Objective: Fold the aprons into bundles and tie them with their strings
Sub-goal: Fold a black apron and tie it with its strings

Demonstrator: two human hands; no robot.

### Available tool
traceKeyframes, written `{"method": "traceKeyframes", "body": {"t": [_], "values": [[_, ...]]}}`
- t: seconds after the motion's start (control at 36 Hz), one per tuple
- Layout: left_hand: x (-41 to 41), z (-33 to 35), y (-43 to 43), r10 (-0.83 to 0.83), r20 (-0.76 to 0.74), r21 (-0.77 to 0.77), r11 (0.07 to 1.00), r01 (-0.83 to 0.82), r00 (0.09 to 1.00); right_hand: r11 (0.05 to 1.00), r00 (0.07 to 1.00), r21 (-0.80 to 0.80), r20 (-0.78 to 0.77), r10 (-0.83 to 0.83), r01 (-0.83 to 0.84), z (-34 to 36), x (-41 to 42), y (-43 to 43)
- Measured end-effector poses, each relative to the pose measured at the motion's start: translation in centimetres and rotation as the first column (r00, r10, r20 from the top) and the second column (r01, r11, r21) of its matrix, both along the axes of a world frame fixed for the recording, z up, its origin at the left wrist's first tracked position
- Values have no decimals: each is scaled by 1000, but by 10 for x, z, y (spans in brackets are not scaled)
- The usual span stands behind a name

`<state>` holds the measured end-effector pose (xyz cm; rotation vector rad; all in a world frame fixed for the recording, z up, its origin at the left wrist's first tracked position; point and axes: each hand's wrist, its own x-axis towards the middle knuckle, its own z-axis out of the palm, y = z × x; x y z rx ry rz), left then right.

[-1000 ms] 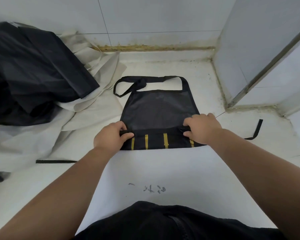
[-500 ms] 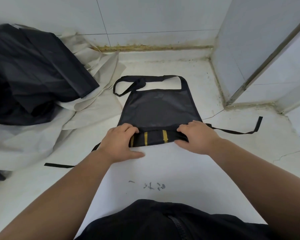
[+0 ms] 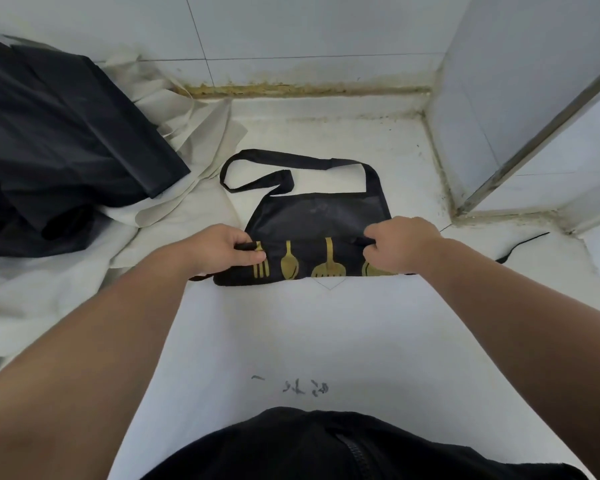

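Note:
A black apron point(image 3: 317, 216) with gold cutlery prints lies partly folded on the white surface, its neck loop point(image 3: 291, 168) stretched out at the far side. My left hand point(image 3: 219, 249) pinches the left end of the folded band, thumb on top. At the band's right end, my right hand point(image 3: 400, 245) grips the fold. One black waist string point(image 3: 520, 245) trails off to the right; the left string is mostly hidden under my left forearm.
A heap of black aprons point(image 3: 56, 140) sits on crumpled white sheets point(image 3: 194, 140) at the left. Tiled walls close the far side and a metal-edged panel point(image 3: 534, 140) stands at the right. White paper with black marks point(image 3: 291, 386) lies near me.
The folded band has grown wider, now showing whole gold forks and spoons. Both hands went from pressing flat to pinching the fold's ends. The right string lies slacker.

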<state>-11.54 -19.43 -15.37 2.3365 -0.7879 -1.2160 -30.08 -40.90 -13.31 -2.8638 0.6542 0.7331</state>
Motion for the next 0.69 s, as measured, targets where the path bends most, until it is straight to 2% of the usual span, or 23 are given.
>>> {"method": "traceKeyframes", "body": {"t": [0.06,0.14,0.22,0.31,0.36,0.42,0.5,0.58,0.64,0.69], "values": [[1,-2,-2,-30,56,29,999,29,998,997,999,-68,-37,20,-22,-1,2,-3],[-3,-11,-7,-119,297,140,987,80,947,989,998,-146,-67,18,-27,-10,0,-4],[-13,-17,-11,-228,579,207,970,130,783,972,997,-219,-17,78,-80,-19,-5,3],[-23,-20,-8,-292,700,129,949,287,652,967,985,-198,39,168,-157,-24,-11,13],[-30,-24,-7,-330,692,46,907,418,642,983,990,-125,39,137,-131,-28,-17,16],[-37,-28,-7,-370,647,27,885,465,667,995,993,-65,78,86,-81,-30,-23,18],[-42,-26,-8,-407,562,131,903,409,720,997,996,-16,53,74,-73,-28,-28,21],[-43,-20,-13,-458,520,259,889,378,721,993,993,-33,32,111,-110,-28,-27,21],[-42,-18,-16,-448,537,278,894,352,715,991,989,-57,81,126,-122,-25,-26,19],[-40,-18,-17,-390,531,264,920,291,752,990,986,-62,94,135,-130,-22,-28,17]]}}
